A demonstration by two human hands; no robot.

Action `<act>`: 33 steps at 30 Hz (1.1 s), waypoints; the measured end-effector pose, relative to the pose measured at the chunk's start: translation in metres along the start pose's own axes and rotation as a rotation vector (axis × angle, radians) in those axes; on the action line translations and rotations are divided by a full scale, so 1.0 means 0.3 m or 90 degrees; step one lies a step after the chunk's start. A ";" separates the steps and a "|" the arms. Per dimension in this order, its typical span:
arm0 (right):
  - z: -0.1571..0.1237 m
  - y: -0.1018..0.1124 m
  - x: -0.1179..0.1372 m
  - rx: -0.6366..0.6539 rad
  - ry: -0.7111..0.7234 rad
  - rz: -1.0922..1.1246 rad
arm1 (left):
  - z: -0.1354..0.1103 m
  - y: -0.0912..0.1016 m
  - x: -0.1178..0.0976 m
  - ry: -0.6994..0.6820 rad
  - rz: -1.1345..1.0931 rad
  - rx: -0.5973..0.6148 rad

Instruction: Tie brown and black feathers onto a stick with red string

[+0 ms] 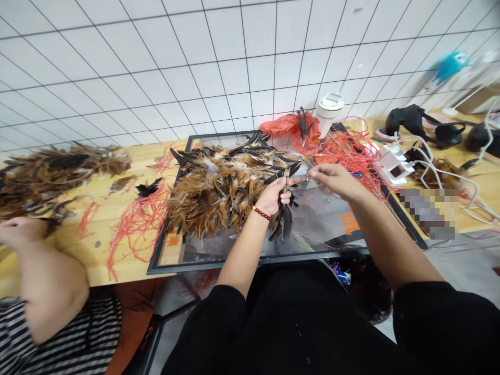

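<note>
My left hand (274,195) is closed around a small bundle of dark feathers (284,221) that hangs down below the fist; a red bead bracelet sits on that wrist. My right hand (332,178) is pinched just to the right of it, fingers pressed on something thin near the feather stems that I cannot make out. Both hands hover over a black-framed glass panel (273,256). A big pile of brown and black feathers (222,187) lies on the panel to the left of my hands.
Red string (136,221) lies tangled on the wooden table; more red string (347,151) and an orange bag (285,126) lie beyond my hands beside a white cup (328,112). A white power strip (394,164) with cables sits right. Another person's arm (42,271) rests at the left near another feather pile (50,172).
</note>
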State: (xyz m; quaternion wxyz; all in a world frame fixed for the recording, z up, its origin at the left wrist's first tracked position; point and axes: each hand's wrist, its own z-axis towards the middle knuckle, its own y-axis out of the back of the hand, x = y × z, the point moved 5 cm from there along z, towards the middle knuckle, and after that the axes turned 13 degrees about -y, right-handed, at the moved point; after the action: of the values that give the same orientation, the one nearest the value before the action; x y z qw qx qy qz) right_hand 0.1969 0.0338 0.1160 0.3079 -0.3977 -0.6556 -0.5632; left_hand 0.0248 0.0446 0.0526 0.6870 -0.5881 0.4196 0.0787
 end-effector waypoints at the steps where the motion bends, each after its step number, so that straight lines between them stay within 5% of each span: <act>1: 0.008 -0.054 0.014 0.036 0.012 0.047 | -0.005 -0.003 0.009 0.012 -0.002 0.008; 4: 0.037 -0.129 0.046 0.036 0.041 0.150 | -0.018 0.000 0.029 0.055 0.028 0.012; 8: 0.035 -0.094 0.085 -0.008 0.080 0.225 | -0.018 0.017 0.034 0.044 0.105 -0.016; 12: 0.020 -0.121 0.154 0.191 0.078 0.101 | -0.020 0.025 0.056 0.035 0.257 -0.032; 18: 0.092 -0.208 0.175 0.431 -0.003 -0.030 | -0.049 -0.018 0.090 0.059 0.337 0.126; 26: 0.069 -0.268 0.004 0.402 -0.188 0.278 | -0.074 -0.053 0.092 0.020 0.341 0.188; 33: 0.045 -0.234 -0.043 0.365 -0.293 0.412 | -0.054 -0.045 0.094 -0.167 0.537 0.146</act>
State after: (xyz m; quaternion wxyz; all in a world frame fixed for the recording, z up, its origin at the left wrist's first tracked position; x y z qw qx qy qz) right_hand 0.1428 0.0412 0.0680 0.4115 -0.5945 -0.6780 -0.1326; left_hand 0.0429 0.0156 0.0444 0.7027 -0.2712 0.5379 0.3786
